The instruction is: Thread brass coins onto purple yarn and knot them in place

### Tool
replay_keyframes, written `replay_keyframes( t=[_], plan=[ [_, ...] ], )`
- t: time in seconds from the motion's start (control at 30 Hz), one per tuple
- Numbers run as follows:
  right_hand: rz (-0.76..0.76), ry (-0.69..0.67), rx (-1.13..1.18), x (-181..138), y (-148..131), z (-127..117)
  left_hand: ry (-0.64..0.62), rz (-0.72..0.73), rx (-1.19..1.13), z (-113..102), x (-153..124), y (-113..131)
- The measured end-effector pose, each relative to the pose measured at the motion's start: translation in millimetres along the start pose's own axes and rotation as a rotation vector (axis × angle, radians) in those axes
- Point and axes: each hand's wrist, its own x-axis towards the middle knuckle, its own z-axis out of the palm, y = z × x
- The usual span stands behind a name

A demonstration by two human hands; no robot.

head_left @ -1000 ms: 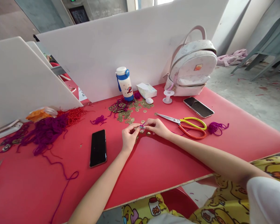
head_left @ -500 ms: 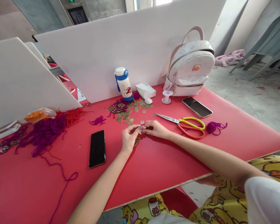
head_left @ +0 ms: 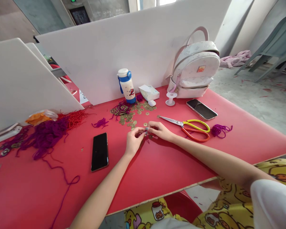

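My left hand (head_left: pixel 134 140) and my right hand (head_left: pixel 160 131) meet fingertip to fingertip above the red table. Both are closed in a pinch on a short piece of purple yarn (head_left: pixel 148 140), whose loose end hangs below the fingers. Most of the yarn is hidden by the fingertips. Brass-coloured coins with holes show partly under my right hand, too covered to make out well. Just beyond the hands lies a scatter of such coins (head_left: pixel 126 118), and a bundle of coins strung on purple yarn (head_left: pixel 121 109) is behind them.
Scissors (head_left: pixel 181 123) with yellow and orange handles lie right of my hands, beside a yarn tuft (head_left: pixel 221 130). Phones lie left (head_left: pixel 99 152) and right (head_left: pixel 201 109). A bottle (head_left: pixel 127 86), tissue pack (head_left: pixel 149 93), spool (head_left: pixel 171 99) and backpack (head_left: pixel 194 71) stand behind. Purple yarn (head_left: pixel 46 135) heaps left.
My fingertips have come closer together, and my left hand has shifted slightly right. A purple yarn end now hangs below them; the coins beneath my left hand no longer show.
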Motion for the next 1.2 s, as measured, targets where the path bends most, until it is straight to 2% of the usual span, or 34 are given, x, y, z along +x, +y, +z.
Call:
replay_keyframes(
  t=[0.1, 0.2, 0.4, 0.67, 0.73, 0.9, 1.1, 1.2],
  plan=[
    [0.051, -0.003, 0.127, -0.3, -0.3, -0.8, -0.016, -0.007, -0.029, 0.2, -0.3, 2.5],
    [0.091, 0.054, 0.168, -0.1, -1.3, -3.4, -0.029, 0.033, -0.009, -0.2, -0.3, 3.7],
    [0.062, 0.138, 0.223, 0.5, 0.4, -4.9, -0.04, 0.085, 0.079, -1.5, 1.4, 1.8],
    [0.096, 0.223, 0.153, 4.1, 3.7, -5.6, -0.014, -0.009, -0.045, 0.4, 0.5, 0.5],
    [0.101, 0.203, 0.124, 4.3, 2.6, -4.6, 0.021, 0.0, -0.026, 0.0, 0.1, 1.5],
    [0.056, 0.039, -0.014, 2.2, 4.0, 2.1, 0.081, -0.014, 0.002, -2.2, 0.0, 2.5],
    [0.004, 0.019, -0.05, 0.1, 5.3, 5.9, 0.183, 0.001, 0.04, -3.2, 0.4, -0.4],
    [-0.056, 0.041, -0.193, -1.6, 0.8, 5.5, 0.224, 0.039, 0.054, -3.5, 1.2, -2.4]
  ],
)
